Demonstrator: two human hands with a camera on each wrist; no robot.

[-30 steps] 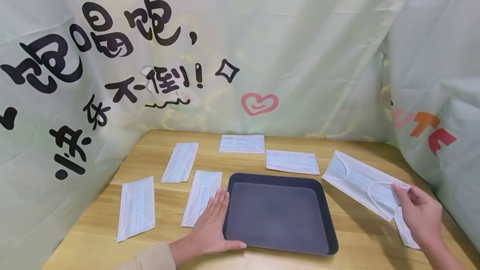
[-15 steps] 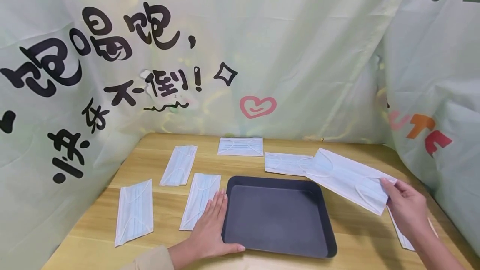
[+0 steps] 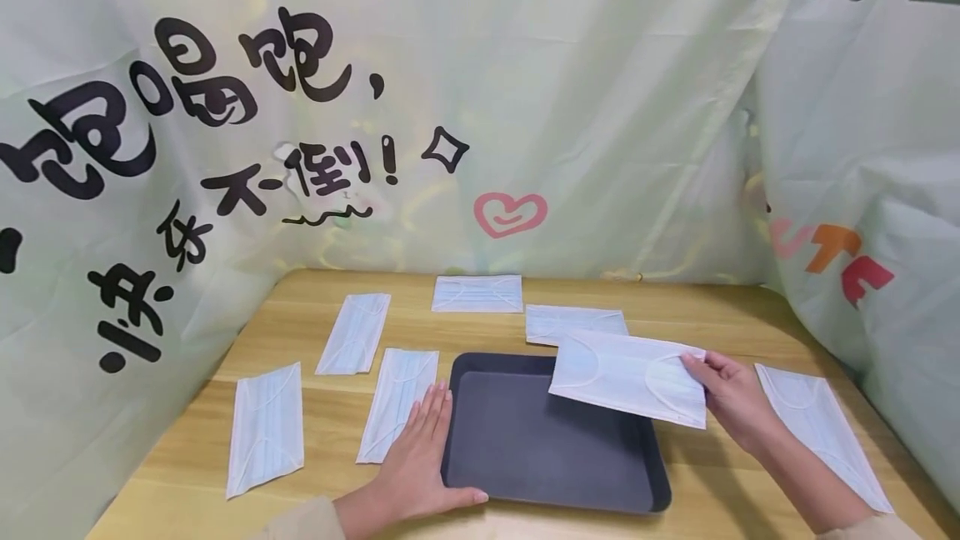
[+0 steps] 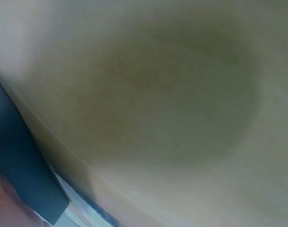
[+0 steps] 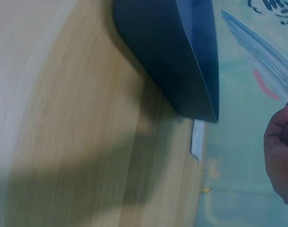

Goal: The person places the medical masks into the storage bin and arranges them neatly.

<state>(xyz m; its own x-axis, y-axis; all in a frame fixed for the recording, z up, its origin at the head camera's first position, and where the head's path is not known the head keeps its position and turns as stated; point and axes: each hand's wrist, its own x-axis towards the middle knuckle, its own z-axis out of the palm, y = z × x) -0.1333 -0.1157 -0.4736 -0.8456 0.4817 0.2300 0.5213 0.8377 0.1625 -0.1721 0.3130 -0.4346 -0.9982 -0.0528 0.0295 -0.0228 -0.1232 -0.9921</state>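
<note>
A pale blue face mask [image 3: 626, 377] with white ear loops is pinched at its right end by my right hand [image 3: 738, 398]. It hangs tilted above the back right corner of a dark grey rectangular tray [image 3: 555, 440]. In the right wrist view the mask [image 5: 265, 52] appears nearly edge-on, apart from the tray [image 5: 158, 47]. My left hand [image 3: 416, 461] rests against the tray's left side, fingers straight and thumb along the front left corner. The left wrist view shows mostly blurred table, with a bit of the tray [image 4: 21, 151] and hand [image 4: 11, 208].
More masks lie flat on the wooden table [image 3: 315, 473]: one at far left [image 3: 265, 430], one beside the left hand [image 3: 397, 402], one at back left [image 3: 352, 333], two at the back [image 3: 477, 294], one at right [image 3: 821, 432]. A printed cloth [image 3: 600, 107] hangs behind.
My right hand has carried the mask leftward from the table's right side to over the tray's back right corner. The mask at far right is more exposed. The left hand has stayed put.
</note>
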